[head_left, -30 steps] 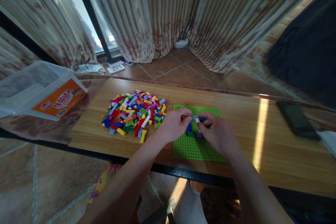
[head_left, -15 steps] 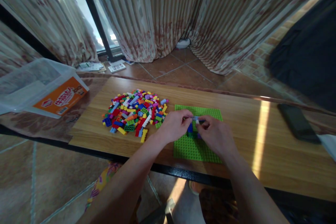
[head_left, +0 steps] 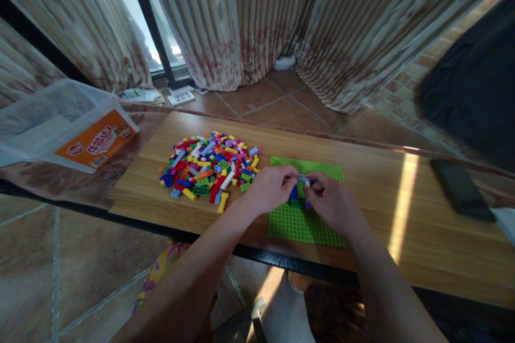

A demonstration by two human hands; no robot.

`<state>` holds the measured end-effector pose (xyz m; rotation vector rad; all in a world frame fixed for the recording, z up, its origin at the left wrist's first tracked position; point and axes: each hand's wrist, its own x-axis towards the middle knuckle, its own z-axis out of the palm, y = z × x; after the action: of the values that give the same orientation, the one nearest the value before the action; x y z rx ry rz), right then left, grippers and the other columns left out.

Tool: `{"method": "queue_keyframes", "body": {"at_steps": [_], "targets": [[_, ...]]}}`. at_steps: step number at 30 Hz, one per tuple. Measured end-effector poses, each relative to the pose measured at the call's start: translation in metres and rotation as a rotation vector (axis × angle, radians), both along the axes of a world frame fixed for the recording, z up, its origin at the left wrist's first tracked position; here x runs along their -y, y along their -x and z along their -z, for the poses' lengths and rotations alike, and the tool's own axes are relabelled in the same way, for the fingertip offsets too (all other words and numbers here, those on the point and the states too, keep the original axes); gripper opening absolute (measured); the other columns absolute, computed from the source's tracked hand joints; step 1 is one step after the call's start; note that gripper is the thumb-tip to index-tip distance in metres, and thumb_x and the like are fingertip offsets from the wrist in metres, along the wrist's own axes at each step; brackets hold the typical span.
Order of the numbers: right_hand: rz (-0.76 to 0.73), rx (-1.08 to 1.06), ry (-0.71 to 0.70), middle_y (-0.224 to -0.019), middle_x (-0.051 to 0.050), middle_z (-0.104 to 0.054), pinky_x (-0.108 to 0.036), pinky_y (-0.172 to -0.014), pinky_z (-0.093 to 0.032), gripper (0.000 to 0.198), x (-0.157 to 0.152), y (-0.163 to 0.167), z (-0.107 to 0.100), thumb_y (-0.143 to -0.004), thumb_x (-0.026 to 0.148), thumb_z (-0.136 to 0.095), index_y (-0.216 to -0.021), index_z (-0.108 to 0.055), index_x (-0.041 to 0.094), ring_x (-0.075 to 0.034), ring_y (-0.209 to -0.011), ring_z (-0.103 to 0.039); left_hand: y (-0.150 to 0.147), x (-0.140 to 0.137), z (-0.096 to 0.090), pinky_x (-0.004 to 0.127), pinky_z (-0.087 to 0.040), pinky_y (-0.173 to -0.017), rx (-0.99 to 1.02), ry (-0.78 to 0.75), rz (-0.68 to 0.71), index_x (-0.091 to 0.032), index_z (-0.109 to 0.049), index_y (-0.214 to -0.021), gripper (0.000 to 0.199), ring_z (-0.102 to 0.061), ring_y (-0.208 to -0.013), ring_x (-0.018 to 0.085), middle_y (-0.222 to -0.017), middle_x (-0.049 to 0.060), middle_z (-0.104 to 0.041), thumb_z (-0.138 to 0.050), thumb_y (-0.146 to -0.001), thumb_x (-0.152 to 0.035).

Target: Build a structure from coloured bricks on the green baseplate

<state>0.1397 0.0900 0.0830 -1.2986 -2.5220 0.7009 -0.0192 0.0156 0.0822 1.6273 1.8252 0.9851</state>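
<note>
Fingers [head_left: 289,170] of the left hand [head_left: 265,188] and right hand [head_left: 335,201] stay pinched on a bluish brick [head_left: 301,178] over the green plate [head_left: 308,229]; barely anything has shifted, so it seems unreleased, its seating impossible to tell.

Striped curtains [head_left: 269,21] beside window [head_left: 131,8]; brown tiled floor [head_left: 263,101] beyond wooden table [head_left: 374,182], bright light strip [head_left: 403,198] across it.

From here, the right hand [head_left: 332,199] hides part of the green baseplate [head_left: 301,229]. The clear bin [head_left: 68,120] is cut off at left
</note>
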Motion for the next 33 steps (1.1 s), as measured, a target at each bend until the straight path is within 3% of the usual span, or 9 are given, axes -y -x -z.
{"method": "queue_keyframes", "body": {"at_steps": [19, 33], "targets": [[-0.086, 0.028, -0.101, -0.064, 0.001, -0.063, -0.027, -0.057, -0.038, 0.032, 0.0004, -0.0003, 0.0043, -0.084, 0.027, -0.046, -0.111, -0.062, 0.020, -0.016, -0.056, -0.058, 0.0006, 0.0021, 0.0005, 0.033, -0.052, -0.080, -0.094, 0.011, 0.013, -0.019, -0.069, -0.100, 0.021, -0.066, -0.083, 0.019, -0.092, 0.005, -0.073, -0.051, -0.090, -0.019], [-0.077, 0.028, -0.069, -0.067, 0.000, -0.067, -0.028, -0.060, -0.040, 0.029, 0.0004, 0.0001, 0.0063, -0.086, 0.030, -0.049, -0.109, -0.062, 0.020, -0.018, -0.061, -0.061, 0.0004, 0.0016, 0.0014, 0.033, -0.052, -0.080, -0.115, 0.007, 0.011, -0.018, -0.068, -0.099, 0.021, -0.066, -0.084, 0.019, -0.093, 0.005, -0.073, -0.050, -0.090, -0.019]]}}
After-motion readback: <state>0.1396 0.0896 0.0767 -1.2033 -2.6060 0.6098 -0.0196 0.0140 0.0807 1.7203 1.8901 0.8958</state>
